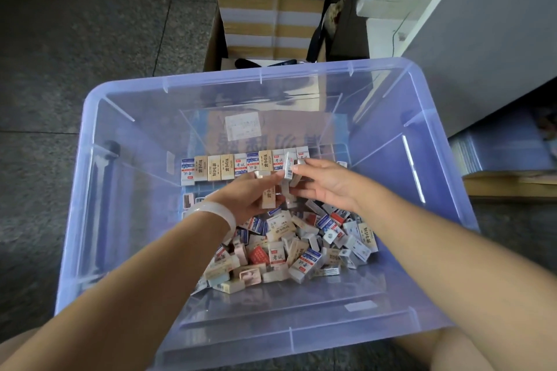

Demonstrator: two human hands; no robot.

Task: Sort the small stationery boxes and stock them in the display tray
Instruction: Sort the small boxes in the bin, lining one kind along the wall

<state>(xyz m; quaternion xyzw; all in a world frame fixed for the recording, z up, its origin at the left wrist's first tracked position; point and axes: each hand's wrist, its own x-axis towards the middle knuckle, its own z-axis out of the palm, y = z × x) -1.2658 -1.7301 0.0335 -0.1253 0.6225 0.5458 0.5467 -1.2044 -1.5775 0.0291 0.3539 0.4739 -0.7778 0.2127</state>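
A clear blue plastic bin (99, 178) sits on the floor in front of me. Inside it, a loose pile of small stationery boxes (289, 247) covers the middle and right. Along the far side a neat upright row of boxes (229, 167) stands in a shallow clear tray (328, 149). My left hand (250, 196), with a white bangle on the wrist, grips a beige box (268, 197) above the pile. My right hand (325, 182) pinches a white box (288, 167) upright at the right end of the row. Both hands nearly touch.
Stacked cardboard cartons (271, 3) stand behind the bin, with a black strap (328, 9) hanging over them. A grey cabinet (482, 48) is at the right, with flat packs (506, 153) under it. Grey stone floor (75, 54) lies to the left. My knees show at the bottom corners.
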